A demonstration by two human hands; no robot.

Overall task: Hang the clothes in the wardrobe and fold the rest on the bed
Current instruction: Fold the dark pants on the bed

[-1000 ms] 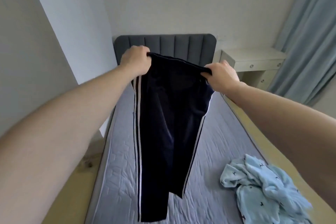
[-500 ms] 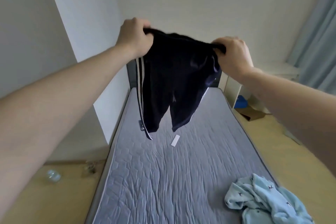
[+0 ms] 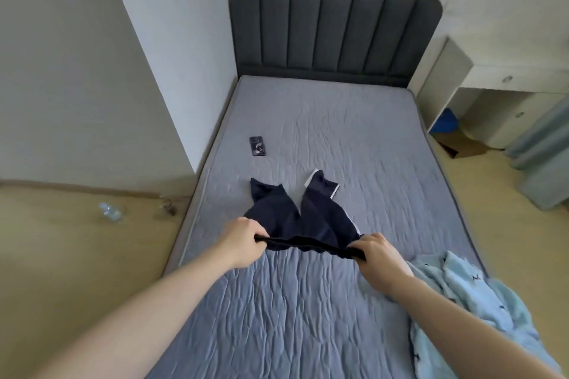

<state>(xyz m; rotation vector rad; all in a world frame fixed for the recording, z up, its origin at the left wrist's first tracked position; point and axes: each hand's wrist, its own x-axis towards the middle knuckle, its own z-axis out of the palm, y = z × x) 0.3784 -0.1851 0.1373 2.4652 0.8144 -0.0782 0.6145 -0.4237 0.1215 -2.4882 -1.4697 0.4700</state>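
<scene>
- Left hand (image 3: 244,240) and right hand (image 3: 374,254) are each pinching shut on the navy track pants (image 3: 300,218) waistband.
- Legs are splaying beyond the hands; folding now risks creasing.
- Phone (image 3: 257,146) beyond the left hand risks getting covered.

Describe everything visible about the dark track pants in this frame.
The dark track pants are navy, of soft knit-looking fabric, with white stripes showing along the right leg's side. They lie spread on the grey mattress, legs splayed in a V toward the headboard, cuffs slightly crumpled. The waistband is lifted and stretched between the left hand and the right hand, each gripping one end.
</scene>
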